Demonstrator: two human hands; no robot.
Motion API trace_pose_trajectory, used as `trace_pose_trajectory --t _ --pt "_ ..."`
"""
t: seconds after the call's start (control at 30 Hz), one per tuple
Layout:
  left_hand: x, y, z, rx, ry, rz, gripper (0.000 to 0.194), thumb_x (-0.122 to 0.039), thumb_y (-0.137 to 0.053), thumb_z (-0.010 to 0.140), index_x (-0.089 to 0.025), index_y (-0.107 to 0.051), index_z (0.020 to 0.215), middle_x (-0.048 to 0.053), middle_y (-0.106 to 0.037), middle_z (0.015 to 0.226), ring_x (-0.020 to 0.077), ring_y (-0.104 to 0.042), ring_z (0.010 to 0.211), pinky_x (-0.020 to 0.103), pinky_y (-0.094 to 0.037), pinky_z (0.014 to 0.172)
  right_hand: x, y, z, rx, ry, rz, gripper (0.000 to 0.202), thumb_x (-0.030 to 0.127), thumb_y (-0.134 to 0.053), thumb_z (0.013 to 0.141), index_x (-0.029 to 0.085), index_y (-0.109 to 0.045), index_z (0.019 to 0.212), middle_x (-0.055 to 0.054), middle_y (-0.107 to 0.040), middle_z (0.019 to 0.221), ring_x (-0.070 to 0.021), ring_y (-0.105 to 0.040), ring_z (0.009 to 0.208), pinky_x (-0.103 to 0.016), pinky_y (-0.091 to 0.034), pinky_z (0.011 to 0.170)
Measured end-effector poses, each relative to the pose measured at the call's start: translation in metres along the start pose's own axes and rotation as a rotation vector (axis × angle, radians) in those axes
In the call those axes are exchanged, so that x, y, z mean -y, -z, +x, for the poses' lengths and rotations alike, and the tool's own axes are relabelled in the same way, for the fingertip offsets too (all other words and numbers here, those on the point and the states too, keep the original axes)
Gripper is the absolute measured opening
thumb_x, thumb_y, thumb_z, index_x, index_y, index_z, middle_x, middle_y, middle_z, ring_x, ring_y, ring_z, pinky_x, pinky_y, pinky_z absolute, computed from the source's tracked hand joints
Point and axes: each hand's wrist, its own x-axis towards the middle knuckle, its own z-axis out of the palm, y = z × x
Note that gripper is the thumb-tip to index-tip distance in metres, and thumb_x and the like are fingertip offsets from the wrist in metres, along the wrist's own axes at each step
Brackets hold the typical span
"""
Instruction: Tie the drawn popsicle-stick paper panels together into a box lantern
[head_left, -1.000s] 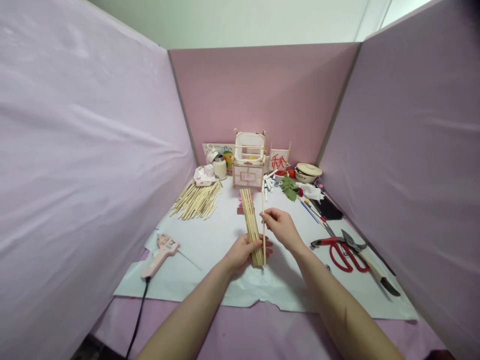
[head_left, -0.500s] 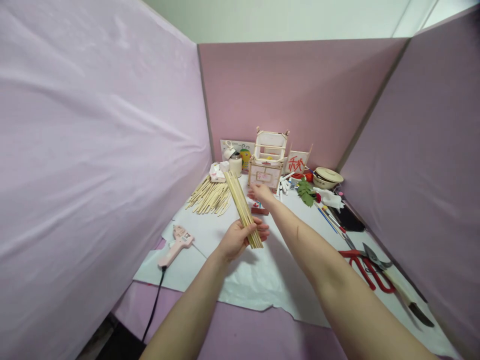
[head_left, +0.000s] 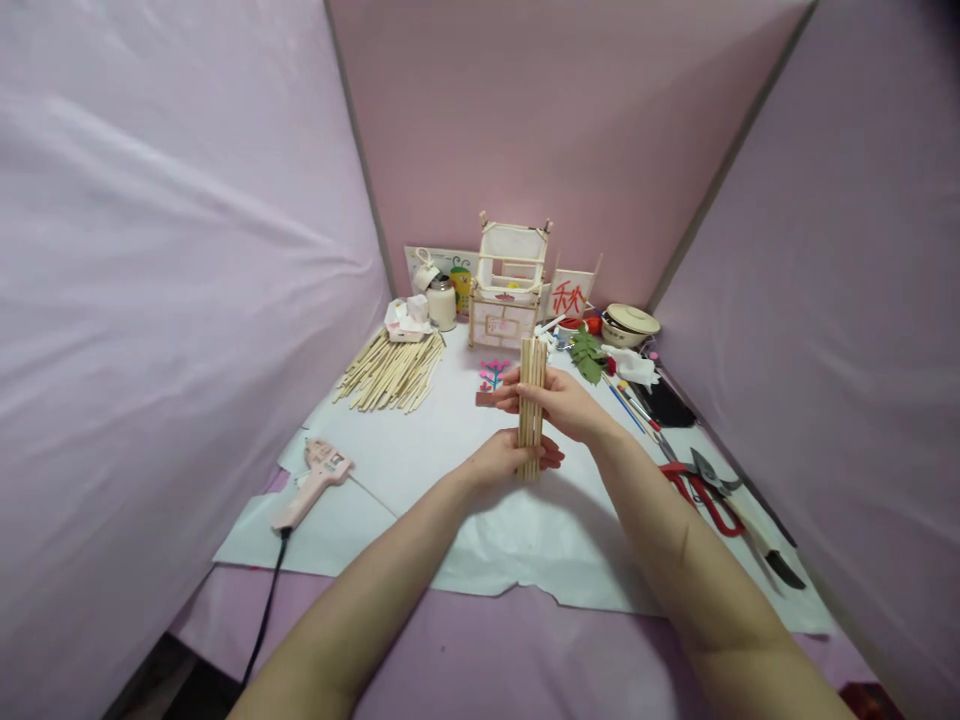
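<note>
A bundle of thin wooden sticks (head_left: 532, 365) stands nearly upright above the paper-covered table. My left hand (head_left: 510, 455) grips it near its lower end, thumb in front and fingers behind. Higher up, my right hand (head_left: 555, 398) closes around the same bundle from the right side. Behind my hands lies a small picture of a pink-flowered plant in a brown pot (head_left: 493, 376), partly covered by my right fingers. A spread pile of similar sticks (head_left: 394, 372) is on the paper to the left.
A pink glue gun (head_left: 319, 480) with a black cord lies front left. A stick-built model (head_left: 506, 290) stands at the back, beside a jar (head_left: 441, 305). Red-handled shears (head_left: 705, 490), a knife (head_left: 772, 550), brushes (head_left: 634, 405), a green leaf (head_left: 587, 355) and a lidded bowl (head_left: 630, 325) are to the right.
My right hand has come back from near the model and taken hold of the bundle. The sticks have turned from slanted to nearly upright. The view has tilted down.
</note>
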Motion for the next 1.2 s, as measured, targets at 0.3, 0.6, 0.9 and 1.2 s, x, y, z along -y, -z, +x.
trace_pose_trajectory --t 0.3,0.6,0.9,1.2 --pt "0.013 0.011 0.004 -0.051 0.000 -0.146 0.035 -0.034 -0.075 0.074 -0.010 -0.064 0.097 0.015 -0.070 0.094 0.0244 -0.069 0.084 0.043 -0.050 0.085 -0.035 0.014 0.012 -0.106 -0.018 0.171 0.032 0.038 -0.072 0.078 0.018 -0.062 0.101 -0.009 -0.073 0.099 -0.0190 -0.070 0.085 -0.037 -0.055 0.085" --pt "0.013 0.016 0.006 -0.140 0.132 -0.269 0.024 -0.025 -0.069 0.080 -0.006 -0.067 0.095 0.017 -0.069 0.095 0.0218 -0.068 0.081 0.038 -0.053 0.078 -0.065 0.024 0.015 -0.133 -0.233 0.154 0.024 0.024 -0.067 0.079 0.018 -0.062 0.102 -0.010 -0.073 0.099 -0.0211 -0.070 0.088 -0.032 -0.059 0.073" --pt "0.013 0.015 0.004 -0.136 0.144 -0.344 0.021 -0.027 -0.068 0.081 -0.010 -0.059 0.091 0.009 -0.066 0.082 0.0172 -0.065 0.068 0.034 -0.053 0.068 -0.074 0.026 0.014 -0.137 -0.236 0.184 0.027 0.025 -0.067 0.078 0.018 -0.061 0.104 -0.010 -0.072 0.101 -0.0213 -0.069 0.089 -0.033 -0.059 0.074" --pt "0.006 0.025 0.014 -0.507 -0.222 -0.577 0.010 -0.015 -0.060 0.084 -0.016 -0.053 0.090 -0.002 -0.051 0.070 0.0063 -0.049 0.056 0.022 -0.048 0.061 -0.087 0.046 0.036 -0.525 -0.169 -0.544 0.036 0.046 -0.046 0.087 0.018 -0.061 0.102 -0.011 -0.068 0.102 -0.0218 -0.066 0.092 -0.035 -0.051 0.081"
